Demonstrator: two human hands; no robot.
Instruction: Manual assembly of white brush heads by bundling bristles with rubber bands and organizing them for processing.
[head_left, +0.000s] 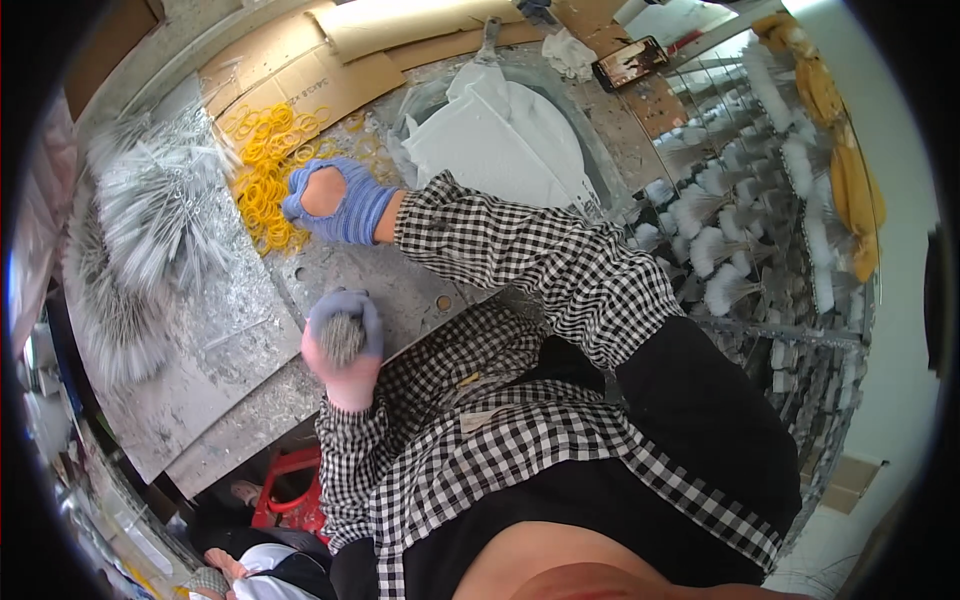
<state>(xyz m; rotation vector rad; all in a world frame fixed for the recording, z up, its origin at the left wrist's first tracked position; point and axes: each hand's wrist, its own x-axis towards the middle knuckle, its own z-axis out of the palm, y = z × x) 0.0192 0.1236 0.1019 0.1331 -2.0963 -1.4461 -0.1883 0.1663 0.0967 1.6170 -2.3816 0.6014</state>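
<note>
My left hand (pixel 341 350), in a pink and grey glove, is closed round an upright bundle of thin grey strands (pixel 343 340), its cut ends facing up. It stays above the near edge of the worktable (pixel 380 295). Farther up, my right hand (pixel 338 200) wears a blue knitted glove with a large hole over its back. Its curled fingers rest at the edge of a heap of yellow rubber bands (pixel 262 205); whatever they pinch is hidden. Left of the bands lies a big pile of loose grey-white strands (pixel 160 210).
A round pan with white paste (pixel 500 130) and a scraper (pixel 489 40) sits beyond my right forearm. To the right, a wire rack (pixel 790 325) carries several white-tipped bundles (pixel 700 215). A phone (pixel 630 64) lies at the back. Another person (pixel 265 570) is at lower left, near a red stool (pixel 285 490).
</note>
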